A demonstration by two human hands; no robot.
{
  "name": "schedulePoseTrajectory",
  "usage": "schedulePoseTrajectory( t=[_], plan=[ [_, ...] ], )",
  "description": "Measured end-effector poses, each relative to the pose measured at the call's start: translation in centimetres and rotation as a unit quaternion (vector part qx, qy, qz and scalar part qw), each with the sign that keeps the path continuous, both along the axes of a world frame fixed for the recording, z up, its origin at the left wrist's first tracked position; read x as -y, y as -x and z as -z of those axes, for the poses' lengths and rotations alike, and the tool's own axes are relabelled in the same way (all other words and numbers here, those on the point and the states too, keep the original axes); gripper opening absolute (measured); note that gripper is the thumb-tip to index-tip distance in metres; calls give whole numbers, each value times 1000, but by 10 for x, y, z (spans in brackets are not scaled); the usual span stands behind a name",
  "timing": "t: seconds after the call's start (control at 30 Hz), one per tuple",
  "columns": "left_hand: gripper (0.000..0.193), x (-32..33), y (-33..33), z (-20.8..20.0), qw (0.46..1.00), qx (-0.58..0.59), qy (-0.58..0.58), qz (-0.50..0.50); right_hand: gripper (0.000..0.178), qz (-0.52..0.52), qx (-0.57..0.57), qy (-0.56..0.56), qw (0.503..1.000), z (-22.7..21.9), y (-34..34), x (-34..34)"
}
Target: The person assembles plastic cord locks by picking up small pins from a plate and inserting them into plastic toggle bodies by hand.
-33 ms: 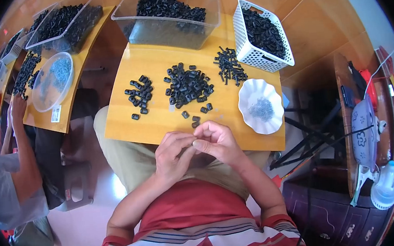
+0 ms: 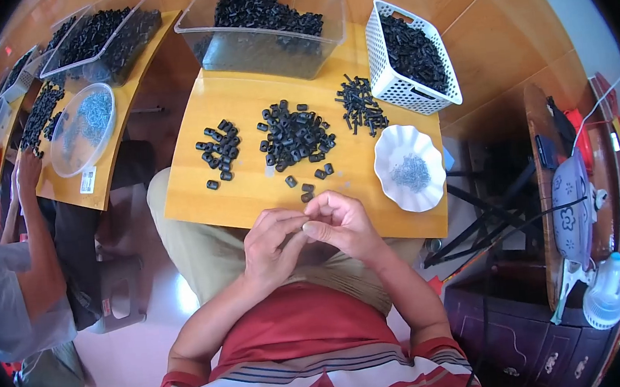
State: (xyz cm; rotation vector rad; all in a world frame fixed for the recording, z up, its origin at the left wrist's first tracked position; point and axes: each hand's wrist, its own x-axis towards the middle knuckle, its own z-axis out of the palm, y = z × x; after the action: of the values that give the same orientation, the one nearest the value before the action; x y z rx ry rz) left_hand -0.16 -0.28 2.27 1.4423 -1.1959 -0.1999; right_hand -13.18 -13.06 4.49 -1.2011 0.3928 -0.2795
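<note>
My left hand [image 2: 274,244] and my right hand [image 2: 344,226] meet at the fingertips, just off the near edge of the yellow table [image 2: 204,206]. The fingers of both are closed in a pinch. Whatever lies between them is hidden or too small to make out. Closest to the fingertips are a few loose black plastic pieces [image 2: 308,192]. Beyond them spreads a larger pile of short black pieces with holes [image 2: 294,136], with a smaller pile [image 2: 220,150] to its left. Thin black stick-like parts [image 2: 361,104] lie further right. A white scalloped dish [image 2: 388,153] holds small silvery bits [image 2: 411,173].
At the back stand a clear bin [image 2: 268,57] and a white perforated basket [image 2: 404,86], both filled with black parts. Leftward, a co-worker's arm [image 2: 37,239] reaches over another table [image 2: 105,171] with a round clear tub [image 2: 64,167]. A white clip-on lamp [image 2: 605,300] stands right.
</note>
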Motion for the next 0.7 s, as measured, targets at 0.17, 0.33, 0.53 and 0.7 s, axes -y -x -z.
schedulePoseTrajectory(
  t=[0.17,0.33,0.53,0.7],
  plan=[
    [21,-2,2,5,1000,-12,13,-21,16,76,-59,120,988,-2,5,17],
    [18,-9,-2,10,999,-11,-2,-36,13,313,-88,302,896,-45,7,106],
    [16,-4,-3,8,999,-29,-7,-32,34,409,-177,577,685,-91,-6,180],
    [17,0,-6,15,999,-26,-14,-46,20,162,-37,512,843,-42,-51,134]
  ],
)
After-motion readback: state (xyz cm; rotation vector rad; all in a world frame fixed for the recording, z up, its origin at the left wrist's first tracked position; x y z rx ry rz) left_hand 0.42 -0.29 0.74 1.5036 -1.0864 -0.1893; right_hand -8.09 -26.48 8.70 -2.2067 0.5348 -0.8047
